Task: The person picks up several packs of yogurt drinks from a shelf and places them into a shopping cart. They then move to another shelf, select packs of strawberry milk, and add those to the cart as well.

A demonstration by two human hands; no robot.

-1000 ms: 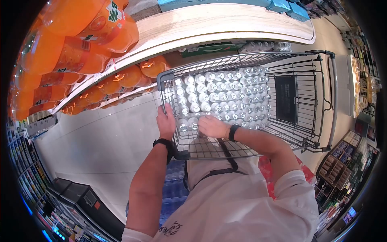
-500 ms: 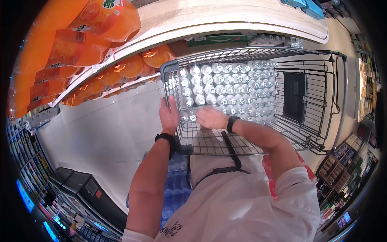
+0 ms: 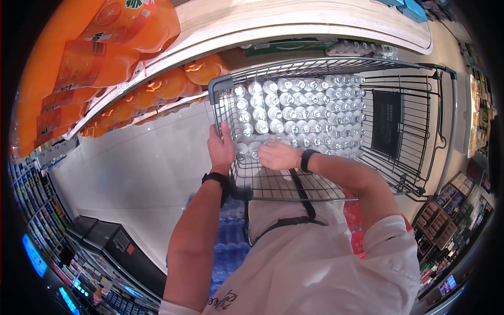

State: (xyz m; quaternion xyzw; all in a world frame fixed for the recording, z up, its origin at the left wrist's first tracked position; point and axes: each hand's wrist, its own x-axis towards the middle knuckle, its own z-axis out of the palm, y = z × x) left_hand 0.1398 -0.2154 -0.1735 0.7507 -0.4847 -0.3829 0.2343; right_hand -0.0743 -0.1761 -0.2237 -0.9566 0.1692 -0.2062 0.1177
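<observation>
A wire shopping cart point(image 3: 325, 198) stands in front of me, with rows of clear bottles point(image 3: 310, 113) packed upright inside. My left hand point(image 3: 221, 149) is at the cart's left end, its fingers around the wire wall below the dark corner piece. Inside the basket, my right hand point(image 3: 278, 155) is closed at the near left bottles; its fingers are bent over a bottle top, and what they grip is partly hidden. Dark bands circle both wrists.
Large orange drink bottles point(image 3: 100, 63) fill the shelf at upper left. A pale wooden shelf point(image 3: 294, 18) runs behind the cart. Blue bottle packs point(image 3: 228, 236) and red packs point(image 3: 354, 226) lie near my body. A dark cabinet point(image 3: 113, 244) stands at lower left.
My right hand has shifted slightly right and down. The cart and bottles appear slightly shifted in view. My left hand stays at the cart's left end.
</observation>
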